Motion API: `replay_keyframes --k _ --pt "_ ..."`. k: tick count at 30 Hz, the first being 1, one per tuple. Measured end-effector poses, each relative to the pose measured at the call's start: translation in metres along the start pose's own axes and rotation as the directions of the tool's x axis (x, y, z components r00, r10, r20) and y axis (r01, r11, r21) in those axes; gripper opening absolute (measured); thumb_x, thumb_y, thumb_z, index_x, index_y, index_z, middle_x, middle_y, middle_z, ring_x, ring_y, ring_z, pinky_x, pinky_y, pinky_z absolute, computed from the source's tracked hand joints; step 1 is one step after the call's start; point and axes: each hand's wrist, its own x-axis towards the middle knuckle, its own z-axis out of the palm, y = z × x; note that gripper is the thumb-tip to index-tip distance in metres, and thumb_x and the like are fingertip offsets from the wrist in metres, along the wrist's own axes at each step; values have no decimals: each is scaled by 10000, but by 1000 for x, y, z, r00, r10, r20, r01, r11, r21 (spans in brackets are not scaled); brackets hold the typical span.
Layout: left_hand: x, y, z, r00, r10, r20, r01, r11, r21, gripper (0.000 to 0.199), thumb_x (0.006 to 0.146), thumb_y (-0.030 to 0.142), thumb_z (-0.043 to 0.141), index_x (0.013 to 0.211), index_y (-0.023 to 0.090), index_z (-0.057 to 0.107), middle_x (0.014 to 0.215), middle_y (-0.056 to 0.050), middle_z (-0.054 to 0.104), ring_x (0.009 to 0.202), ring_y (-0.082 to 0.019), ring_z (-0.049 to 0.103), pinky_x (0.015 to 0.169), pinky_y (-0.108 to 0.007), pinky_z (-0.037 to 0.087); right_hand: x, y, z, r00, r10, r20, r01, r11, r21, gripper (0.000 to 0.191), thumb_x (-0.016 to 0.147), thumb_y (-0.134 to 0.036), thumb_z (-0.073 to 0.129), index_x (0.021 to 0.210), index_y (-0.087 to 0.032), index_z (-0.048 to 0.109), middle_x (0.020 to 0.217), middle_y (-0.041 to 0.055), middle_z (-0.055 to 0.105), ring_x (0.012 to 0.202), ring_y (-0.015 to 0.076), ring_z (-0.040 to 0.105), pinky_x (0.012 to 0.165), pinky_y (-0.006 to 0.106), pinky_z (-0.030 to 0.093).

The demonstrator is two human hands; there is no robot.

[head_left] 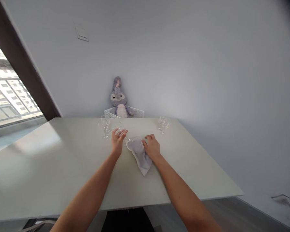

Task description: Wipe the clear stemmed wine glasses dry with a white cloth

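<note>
A person's left hand (116, 141) holds a clear stemmed glass (128, 139) in tilted pose over a pale tabletop (195, 174), fingers closed around it near the bowl, a grip that appears to leave the stem and foot free on the side facing the other hand. Just beyond the fingertips, the foot end meets the upper edge of a light cloth (139, 149), whose soft folds probably cushion it from the hard surface. The right hand (152, 146) rests at the cloth's far side, fingers curled and thumb over the fabric, likely steadying it; whether they pinch it or merely press cannot be told. The cloth spans the gap between the hands, one corner trailing toward the person. Beyond the left hand stands a cluster of stemware (108, 123); beyond the right, a second group (164, 124), both well away from the forearms, which perhaps spares them a knock. Farther off, past the left hand, a plush toy (122, 109) sits upright against the wall (195, 64) by a white perforated basket (138, 112), seemingly propped by both.
</note>
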Motion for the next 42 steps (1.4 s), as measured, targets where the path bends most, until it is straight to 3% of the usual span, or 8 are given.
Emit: replay_keyframes --k 3,6,12,17,25,37,39,42 --pt "-11 -2 11 993 -58 98 53 997 58 543 652 332 670 1100 214 386 1061 -115 592 986 -216 570 849 -386 427 -4 -13 3 977 -213 -33 215 962 165 314 807 -328 469 1087 -190 504 1019 73 508 884 171 531 737 281 417" --pt "-23 -6 20 967 -81 240 57 993 104 576 648 325 670 1134 228 378 1116 -116 574 1016 -225 550 845 -389 438 -9 -25 15 974 -227 0 220 946 237 268 800 -308 475 1037 -193 525 978 62 542 839 165 536 713 275 418" --pt "-28 -22 19 926 -55 374 -28 977 213 679 678 321 649 1260 260 304 1279 -130 433 1106 -229 483 895 -398 406 7 -2 31 996 77 -41 -51 892 450 204 791 -318 465 898 -181 572 816 34 610 677 136 555 658 255 425" --pt "-25 -35 11 936 -85 341 -37 941 336 475 748 386 555 1178 228 431 1152 -108 519 993 -194 539 836 -365 431 24 65 6 899 432 -75 -359 823 440 231 728 -297 485 882 -158 585 801 38 631 652 140 578 664 263 437" --pt "-23 -39 8 980 -55 192 -25 920 392 353 746 460 514 969 195 578 861 -64 629 779 -181 588 751 -346 447 21 128 -19 831 551 -76 -483 783 392 235 678 -263 490 857 -157 597 770 42 643 536 132 573 585 253 428" --pt "-12 -8 10 994 15 -104 13 963 269 284 769 378 471 943 171 555 709 -9 585 608 -102 556 649 -268 464 8 113 -22 775 599 -202 -510 781 360 298 687 -242 460 952 -145 555 922 72 597 741 163 560 681 266 418" --pt "-5 3 11 966 11 -257 35 984 175 231 764 318 471 929 175 546 690 4 569 573 -81 530 626 -247 459 -6 90 -25 832 519 -195 -430 826 363 269 729 -258 425 941 -149 551 878 62 593 745 160 549 691 266 417" --pt "5 13 10 868 -126 -480 111 992 -60 163 743 225 475 899 193 510 652 33 527 501 -46 464 562 -198 429 -18 40 -23 987 157 -47 -129 923 361 231 790 -303 400 860 -170 576 804 36 591 717 145 539 687 255 415"
